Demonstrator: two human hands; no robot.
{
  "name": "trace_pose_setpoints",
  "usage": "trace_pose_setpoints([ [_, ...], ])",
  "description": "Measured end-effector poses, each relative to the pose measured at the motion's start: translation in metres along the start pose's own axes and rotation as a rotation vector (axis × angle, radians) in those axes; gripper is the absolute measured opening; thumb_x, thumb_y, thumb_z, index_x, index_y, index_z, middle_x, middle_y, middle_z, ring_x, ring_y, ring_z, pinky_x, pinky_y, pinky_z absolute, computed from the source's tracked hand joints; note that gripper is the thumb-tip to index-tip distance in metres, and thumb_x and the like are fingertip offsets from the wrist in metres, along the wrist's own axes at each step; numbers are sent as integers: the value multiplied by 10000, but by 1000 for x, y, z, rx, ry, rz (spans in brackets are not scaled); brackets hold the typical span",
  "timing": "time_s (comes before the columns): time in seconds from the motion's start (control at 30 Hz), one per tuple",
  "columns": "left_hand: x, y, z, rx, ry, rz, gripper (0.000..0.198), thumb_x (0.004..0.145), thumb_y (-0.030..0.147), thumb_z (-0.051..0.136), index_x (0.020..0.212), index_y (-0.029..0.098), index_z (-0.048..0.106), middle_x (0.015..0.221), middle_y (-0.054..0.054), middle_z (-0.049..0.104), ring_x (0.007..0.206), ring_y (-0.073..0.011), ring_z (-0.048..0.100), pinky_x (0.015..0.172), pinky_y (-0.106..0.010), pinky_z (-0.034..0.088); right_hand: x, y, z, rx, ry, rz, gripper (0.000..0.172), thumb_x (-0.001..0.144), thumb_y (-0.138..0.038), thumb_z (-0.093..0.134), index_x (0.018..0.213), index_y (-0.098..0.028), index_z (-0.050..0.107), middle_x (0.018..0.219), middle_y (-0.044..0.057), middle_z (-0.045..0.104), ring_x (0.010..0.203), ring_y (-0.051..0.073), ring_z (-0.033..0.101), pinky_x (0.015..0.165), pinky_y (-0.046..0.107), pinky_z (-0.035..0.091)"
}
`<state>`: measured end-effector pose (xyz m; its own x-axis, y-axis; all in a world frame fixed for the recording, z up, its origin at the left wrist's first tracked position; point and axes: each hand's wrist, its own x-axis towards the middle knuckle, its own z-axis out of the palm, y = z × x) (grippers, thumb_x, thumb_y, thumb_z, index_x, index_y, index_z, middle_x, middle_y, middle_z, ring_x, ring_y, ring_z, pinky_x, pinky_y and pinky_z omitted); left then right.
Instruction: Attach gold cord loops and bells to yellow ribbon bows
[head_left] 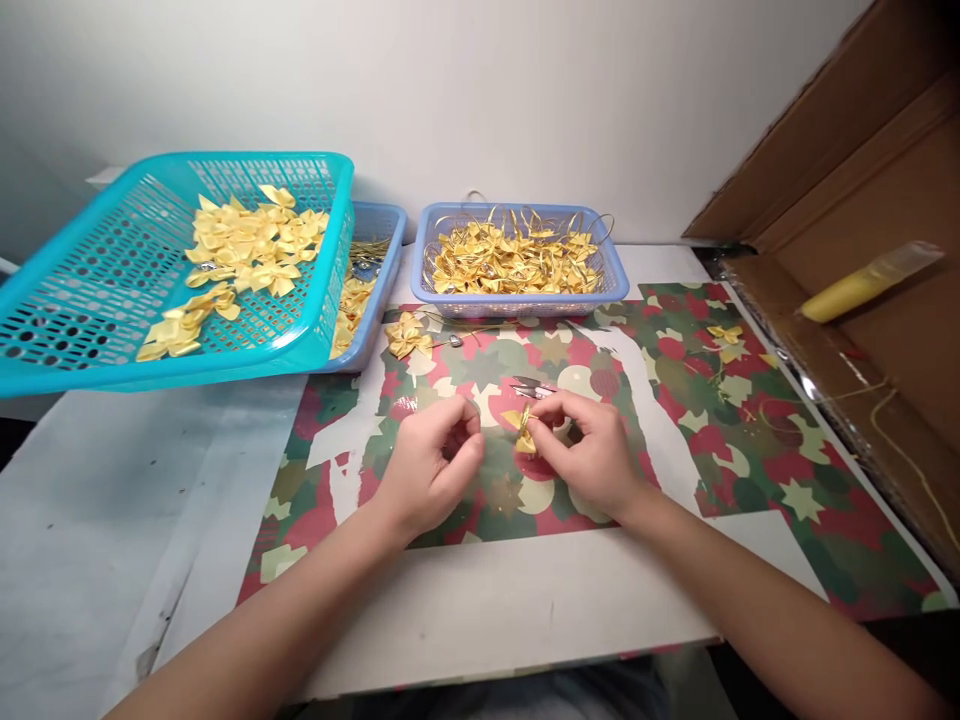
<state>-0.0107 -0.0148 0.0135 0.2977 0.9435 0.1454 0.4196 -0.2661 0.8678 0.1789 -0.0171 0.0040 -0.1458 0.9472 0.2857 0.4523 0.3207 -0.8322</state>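
Note:
Between the thumb and fingers of my right hand (pixel 592 445) is a small yellow ribbon bow (pixel 525 435), held just above the patterned sheet. My left hand (pixel 435 460) hovers to the left of it, fingers curled and thumb close to the index finger; whatever they may pinch is too small to make out. A pair of thread snips (pixel 532 388) lies just beyond the bow. Farther back, a little pile of yellow bows (pixel 409 336) rests on the sheet, with a small silvery piece (pixel 455 341) and thin cords beside it.
A turquoise basket (pixel 300 345) with yellow bows sits at the left, overlapping a blue basket (pixel 386 290). Another blue basket (pixel 517 298) of bows with gold cords stands at the back. At the right are a cardboard wall (pixel 885 180), a yellow tube (pixel 862 285) and loose bows (pixel 726 335).

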Motion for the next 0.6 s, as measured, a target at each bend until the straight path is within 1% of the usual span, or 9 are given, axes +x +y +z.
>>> trace_pose_setpoints([
  [0.1, -1, 2, 7, -256, -120, -259, 300, 910, 355, 422, 670, 192, 498, 497, 17, 543, 457, -131, 542, 480, -247, 444, -5, -4, 5, 79, 71, 39, 100, 787, -144, 589, 715, -209, 565, 620, -30, 615, 507, 102, 554, 427, 214, 415],
  [0.13, -2, 3, 9, -314, -155, -310, 334, 917, 386, 418, 667, 187, 515, 492, 11, 552, 451, -133, 555, 477, -249, 458, -7, -6, 6, 90, 79, 38, 94, 775, -147, 599, 712, -208, 563, 614, -27, 615, 506, 106, 561, 413, 212, 416],
  [0.2, -2, 3, 12, -358, -176, -326, 296, 903, 367, 447, 699, 178, 547, 511, 6, 567, 462, -131, 569, 479, -244, 476, -10, -7, 8, 109, 89, 38, 75, 769, -169, 616, 724, -206, 569, 636, -9, 638, 531, 120, 589, 407, 217, 435],
  [0.23, -3, 3, 13, -341, -162, -298, 226, 882, 330, 480, 733, 176, 555, 531, 10, 571, 468, -126, 567, 474, -236, 474, -11, -8, 9, 121, 97, 41, 65, 772, -180, 619, 735, -206, 572, 657, 2, 653, 552, 130, 606, 412, 222, 448],
  [0.3, -5, 3, 15, -256, -121, -198, 75, 819, 254, 557, 810, 181, 549, 575, 23, 566, 473, -113, 548, 453, -220, 456, -13, -8, 10, 139, 128, 42, 57, 777, -189, 620, 753, -208, 572, 694, 17, 671, 599, 147, 631, 434, 235, 477],
  [0.4, -8, 3, 19, -92, -16, -16, 174, 753, 218, 648, 870, 190, 522, 663, 20, 557, 536, -113, 543, 471, -222, 456, -14, -7, 11, 164, 147, 47, 70, 776, -168, 619, 757, -210, 566, 716, 20, 671, 646, 156, 644, 479, 250, 511],
  [0.5, -10, 2, 21, 5, 95, 148, 200, 760, 195, 663, 905, 195, 527, 796, -19, 585, 690, -140, 573, 590, -253, 509, -15, -5, 13, 237, 100, 96, 79, 789, -161, 616, 765, -209, 558, 724, 16, 670, 643, 150, 649, 493, 249, 525],
  [0.6, -9, 2, 21, 27, 160, 260, 168, 788, 156, 652, 914, 193, 547, 887, -50, 625, 821, -161, 602, 691, -272, 534, -15, -5, 14, 256, 66, 110, 85, 788, -173, 632, 754, -204, 561, 719, 12, 665, 628, 139, 640, 477, 231, 503],
])
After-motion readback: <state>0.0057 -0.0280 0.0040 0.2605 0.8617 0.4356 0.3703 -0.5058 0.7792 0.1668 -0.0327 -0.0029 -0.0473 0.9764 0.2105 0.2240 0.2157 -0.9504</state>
